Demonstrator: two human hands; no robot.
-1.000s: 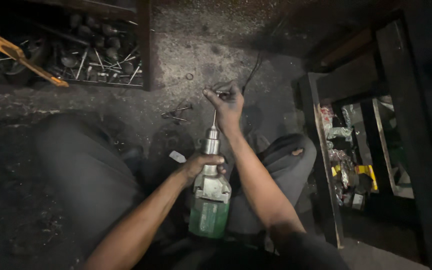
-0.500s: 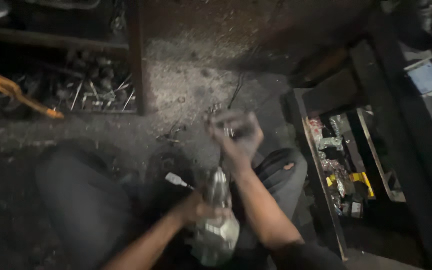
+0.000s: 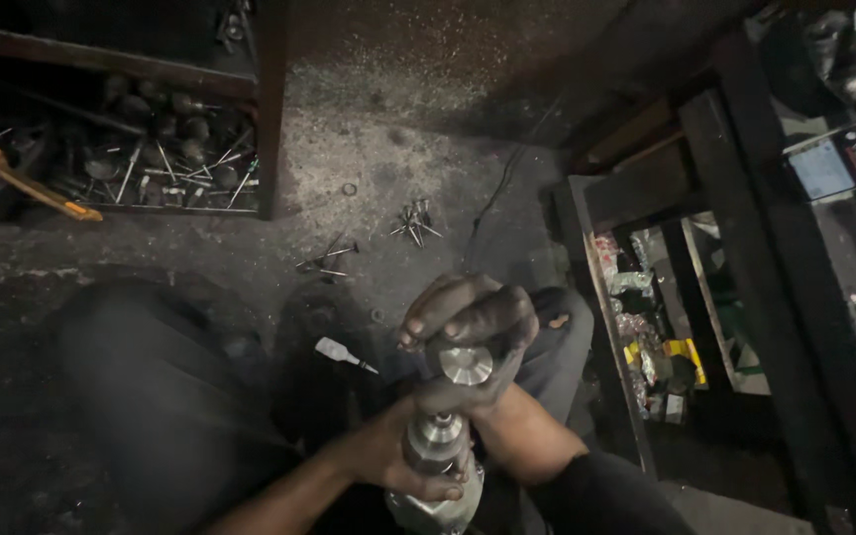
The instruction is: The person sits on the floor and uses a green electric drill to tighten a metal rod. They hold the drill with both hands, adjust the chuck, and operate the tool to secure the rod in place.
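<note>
Low over the person's lap, a power drill [image 3: 435,466] stands nose-up, its metal chuck [image 3: 466,365] pointing at the camera. The left hand [image 3: 403,466] is wrapped round the silver collar below the chuck, fingers closed tight on it. The right hand [image 3: 473,332] curls over the chuck from above, fingers [image 3: 428,315] bent round its rim and closed on it. Judging by the bare metal, the drill is likely heavy, rigid and a little slick where greasy; the ridged collar and the body below give the surest hold, while the smooth chuck face offers little grip. Only the top of the body shows, so its lower end cannot be judged. Just left of the hands a small white-handled bit [image 3: 341,353] lies on the dark floor [image 3: 378,188]. Farther off, loose screws [image 3: 414,222] and nails [image 3: 327,260] are scattered, and a cable [image 3: 495,198] runs down toward the hands, near enough to snag. A tray of bolts [image 3: 165,163] sits upper left, a cluttered shelf [image 3: 651,347] close on the right.
</note>
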